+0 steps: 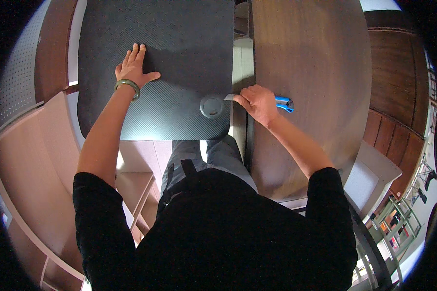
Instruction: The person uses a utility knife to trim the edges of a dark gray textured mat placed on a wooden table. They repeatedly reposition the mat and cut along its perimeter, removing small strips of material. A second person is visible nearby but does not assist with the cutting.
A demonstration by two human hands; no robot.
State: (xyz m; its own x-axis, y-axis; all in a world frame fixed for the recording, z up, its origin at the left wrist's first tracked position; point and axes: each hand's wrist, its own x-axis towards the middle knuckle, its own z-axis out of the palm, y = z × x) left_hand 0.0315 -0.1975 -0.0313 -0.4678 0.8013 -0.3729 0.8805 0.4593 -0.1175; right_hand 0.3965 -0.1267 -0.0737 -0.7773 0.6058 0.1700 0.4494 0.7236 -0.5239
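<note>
My left hand (133,68) lies flat on the black textured desktop (170,97), fingers spread and thumb out to the side. A green bangle (127,88) circles that wrist. At the desktop's right edge, my right hand (260,104) is closed around a blue utility knife (284,104). The handle's end sticks out behind the hand, while its pale blade points left over the desktop's edge. Just left of the blade tip is a round dark cable-hole cover (212,105), set in the desktop's near right corner. My fingers hide the middle of the knife.
A brown wooden table (310,63) stands to the right, across a narrow gap from the black desktop. Light wooden shelving (39,140) fills the left side. Dark wooden cabinets (395,72) stand farther right, with a green metal rack (398,220) beyond the chair.
</note>
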